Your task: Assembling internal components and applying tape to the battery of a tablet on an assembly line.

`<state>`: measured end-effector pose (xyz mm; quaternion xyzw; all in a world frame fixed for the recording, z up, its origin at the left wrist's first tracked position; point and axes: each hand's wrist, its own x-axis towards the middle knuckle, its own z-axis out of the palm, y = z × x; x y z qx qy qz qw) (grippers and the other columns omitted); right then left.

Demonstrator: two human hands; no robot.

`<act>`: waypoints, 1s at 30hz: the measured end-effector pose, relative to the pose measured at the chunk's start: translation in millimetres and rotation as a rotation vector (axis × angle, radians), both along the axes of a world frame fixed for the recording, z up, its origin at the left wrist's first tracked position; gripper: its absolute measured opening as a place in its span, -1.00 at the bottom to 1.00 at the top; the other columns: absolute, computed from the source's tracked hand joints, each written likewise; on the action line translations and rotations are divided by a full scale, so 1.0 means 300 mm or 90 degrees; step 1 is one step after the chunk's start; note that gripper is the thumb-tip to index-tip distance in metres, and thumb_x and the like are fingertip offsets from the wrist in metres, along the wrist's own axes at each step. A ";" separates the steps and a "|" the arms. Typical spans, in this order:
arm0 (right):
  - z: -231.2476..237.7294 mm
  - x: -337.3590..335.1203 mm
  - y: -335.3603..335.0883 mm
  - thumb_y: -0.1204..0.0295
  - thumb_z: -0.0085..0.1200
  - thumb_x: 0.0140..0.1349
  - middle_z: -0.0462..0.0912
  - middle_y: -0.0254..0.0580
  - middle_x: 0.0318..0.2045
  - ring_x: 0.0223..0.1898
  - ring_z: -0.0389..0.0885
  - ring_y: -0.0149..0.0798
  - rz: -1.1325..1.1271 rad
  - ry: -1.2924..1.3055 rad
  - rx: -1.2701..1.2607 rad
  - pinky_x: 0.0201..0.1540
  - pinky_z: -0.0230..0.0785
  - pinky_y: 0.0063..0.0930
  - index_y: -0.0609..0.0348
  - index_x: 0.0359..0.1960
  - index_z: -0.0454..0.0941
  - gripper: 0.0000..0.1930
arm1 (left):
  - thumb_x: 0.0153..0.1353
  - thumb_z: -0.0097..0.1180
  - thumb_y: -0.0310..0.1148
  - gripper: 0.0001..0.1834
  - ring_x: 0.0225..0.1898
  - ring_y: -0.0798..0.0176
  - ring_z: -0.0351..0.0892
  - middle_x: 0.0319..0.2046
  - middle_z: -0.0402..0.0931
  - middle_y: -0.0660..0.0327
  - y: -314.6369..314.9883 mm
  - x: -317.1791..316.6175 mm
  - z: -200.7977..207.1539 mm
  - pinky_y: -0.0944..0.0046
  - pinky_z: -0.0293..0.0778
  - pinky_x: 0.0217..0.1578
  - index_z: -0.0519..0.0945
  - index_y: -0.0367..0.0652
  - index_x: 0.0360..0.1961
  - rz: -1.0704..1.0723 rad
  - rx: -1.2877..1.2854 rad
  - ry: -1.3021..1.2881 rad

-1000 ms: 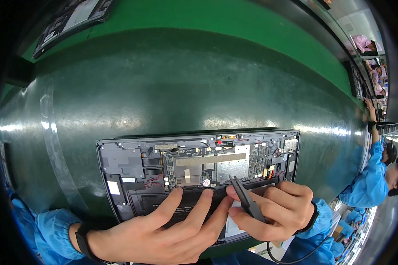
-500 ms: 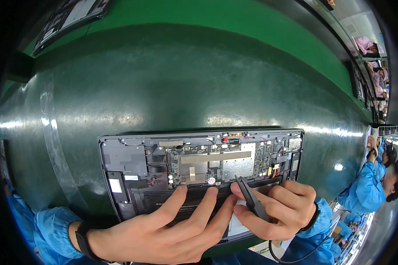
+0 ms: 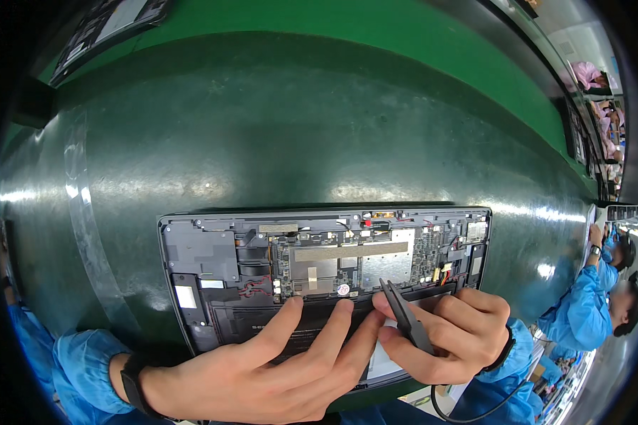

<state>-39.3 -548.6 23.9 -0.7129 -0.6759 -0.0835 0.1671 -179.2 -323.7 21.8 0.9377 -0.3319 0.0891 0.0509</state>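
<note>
An opened laptop base (image 3: 198,249) lies before me with its inside facing up. Its circuit board (image 3: 324,268) carries a silver metal plate (image 3: 387,272) and a strip of grey tape. Below the board is a black battery (image 3: 242,319), partly covered by my hands. My left hand (image 3: 262,368) rests over it, fingers spread, fingertips near the board's lower edge. Between thumb and fingers, my right hand (image 3: 464,336) grips black tweezers (image 3: 404,315). Their tips point up-left, close to the lower edge of the silver plate. Fingers of both hands nearly meet there.
The laptop sits on a green work surface (image 3: 262,142) with clear tape (image 3: 85,212) across its left side. Another opened device (image 3: 106,32) lies at the far left. Co-workers in blue (image 3: 581,304) sit along the right. A black cable (image 3: 468,419) loops by my right wrist.
The laptop has shifted very slightly to the right, and my right hand with the tweezers along with it. Both hands keep nearly the same pose.
</note>
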 end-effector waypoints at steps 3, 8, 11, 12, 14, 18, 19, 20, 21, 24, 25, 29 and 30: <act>0.001 0.000 -0.009 0.39 0.26 0.15 0.79 -0.28 -0.14 -0.63 0.35 -0.61 -0.001 0.040 0.015 -0.60 0.00 -0.71 -0.15 -0.12 0.62 -0.75 | 0.36 -0.24 0.02 -0.43 0.24 0.16 0.48 0.18 0.56 0.15 0.002 0.002 0.002 -0.02 0.40 0.18 0.66 -0.14 0.05 0.004 0.009 -0.006; 0.019 0.013 -0.058 0.37 0.23 0.10 0.77 -0.37 -0.05 -0.58 0.34 -0.63 -0.022 0.058 0.031 -0.56 0.00 -0.73 -0.23 -0.09 0.66 -0.70 | 0.35 -0.23 0.03 -0.44 0.23 0.19 0.48 0.20 0.56 0.20 -0.015 0.001 0.003 -0.02 0.39 0.19 0.66 -0.11 0.05 0.009 0.014 -0.015; 0.020 0.029 -0.032 0.14 0.13 0.40 0.81 -0.21 -0.29 -0.69 0.34 -0.58 0.030 0.048 -0.008 -0.64 0.01 -0.68 -0.05 -0.09 0.63 -0.77 | 0.20 0.02 -0.02 -0.45 0.34 0.14 0.40 0.31 0.47 0.27 -0.046 -0.013 0.009 -0.13 0.22 0.36 0.64 -0.04 0.15 0.080 -0.013 0.033; 0.016 0.023 -0.029 0.14 0.13 0.40 0.81 -0.21 -0.29 -0.69 0.34 -0.58 0.027 0.049 -0.007 -0.64 0.01 -0.68 -0.05 -0.09 0.63 -0.77 | 0.21 0.01 -0.01 -0.44 0.34 0.15 0.40 0.32 0.47 0.28 -0.045 -0.016 0.009 -0.12 0.20 0.37 0.64 -0.03 0.15 0.084 -0.010 0.035; 0.003 0.020 -0.025 0.16 0.18 0.35 0.80 -0.27 -0.26 -0.68 0.31 -0.58 0.027 0.021 -0.003 -0.63 0.00 -0.70 -0.11 -0.06 0.63 -0.77 | 0.21 0.01 0.00 -0.44 0.35 0.15 0.40 0.32 0.47 0.30 -0.044 -0.015 0.008 -0.11 0.18 0.38 0.64 -0.02 0.16 0.089 -0.007 0.039; -0.005 0.013 -0.035 0.13 0.22 0.30 0.79 -0.31 -0.22 -0.68 0.28 -0.57 0.030 -0.004 -0.009 -0.63 -0.01 -0.70 -0.14 -0.09 0.65 -0.76 | 0.26 -0.08 0.05 -0.47 0.26 0.16 0.46 0.22 0.51 0.27 -0.029 -0.007 0.006 -0.08 0.34 0.26 0.68 0.03 0.08 0.054 0.004 0.034; 0.001 0.005 -0.037 0.24 0.21 0.24 0.77 -0.42 -0.10 -0.63 0.26 -0.58 0.002 -0.019 -0.027 -0.58 -0.02 -0.71 -0.22 -0.07 0.67 -0.78 | 0.26 -0.14 0.17 -0.45 0.21 0.19 0.49 0.15 0.53 0.33 -0.023 -0.001 0.008 -0.07 0.43 0.18 0.71 0.14 0.02 0.030 0.035 0.028; 0.009 0.001 -0.038 0.34 0.20 0.17 0.74 -0.54 0.02 -0.58 0.25 -0.59 -0.026 -0.033 -0.044 -0.54 -0.03 -0.73 -0.29 -0.06 0.68 -0.72 | 0.26 -0.14 0.17 -0.45 0.21 0.19 0.49 0.15 0.53 0.33 -0.024 0.003 0.013 -0.07 0.43 0.18 0.71 0.14 0.02 0.028 0.035 0.028; 0.025 0.006 -0.036 0.34 0.20 0.17 0.74 -0.54 0.02 -0.58 0.25 -0.59 -0.028 -0.033 -0.044 -0.54 -0.03 -0.73 -0.29 -0.06 0.68 -0.72 | 0.26 -0.14 0.17 -0.45 0.21 0.19 0.49 0.15 0.53 0.33 -0.026 0.006 0.020 -0.07 0.42 0.18 0.71 0.14 0.02 0.034 0.042 0.026; 0.063 0.049 -0.048 0.38 0.20 0.24 0.74 -0.38 0.02 -0.57 0.33 -0.55 -0.008 0.046 -0.103 -0.54 0.11 -0.73 -0.22 -0.01 0.72 -0.72 | 0.26 -0.15 0.16 -0.44 0.22 0.20 0.48 0.17 0.54 0.34 -0.030 0.012 0.025 -0.07 0.41 0.19 0.71 0.13 0.03 0.041 0.053 0.025; 0.065 0.075 -0.065 0.40 0.24 0.24 0.76 -0.27 -0.04 -0.58 0.43 -0.50 -0.002 0.216 -0.031 -0.53 0.24 -0.68 -0.11 -0.01 0.73 -0.72 | 0.27 -0.16 0.16 -0.43 0.22 0.20 0.48 0.18 0.54 0.34 -0.033 0.014 0.024 -0.08 0.41 0.20 0.70 0.13 0.05 0.044 0.055 0.025; 0.111 0.093 -0.095 0.47 0.39 0.12 0.78 -0.02 -0.31 -0.56 0.71 -0.30 -0.128 0.539 0.065 -0.47 0.53 -0.52 0.26 -0.10 0.74 -0.71 | 0.28 -0.16 0.14 -0.43 0.22 0.20 0.48 0.22 0.54 0.32 -0.038 0.015 0.031 -0.07 0.40 0.21 0.69 0.12 0.09 0.051 0.065 0.035; 0.101 0.083 -0.076 0.56 0.47 0.01 0.77 -0.02 -0.45 -0.52 0.77 -0.21 -0.151 0.620 0.115 -0.46 0.55 -0.50 0.42 -0.18 0.72 -0.69 | 0.28 -0.17 0.13 -0.43 0.22 0.20 0.48 0.24 0.54 0.32 -0.037 0.015 0.035 -0.07 0.39 0.22 0.68 0.12 0.10 0.049 0.063 0.038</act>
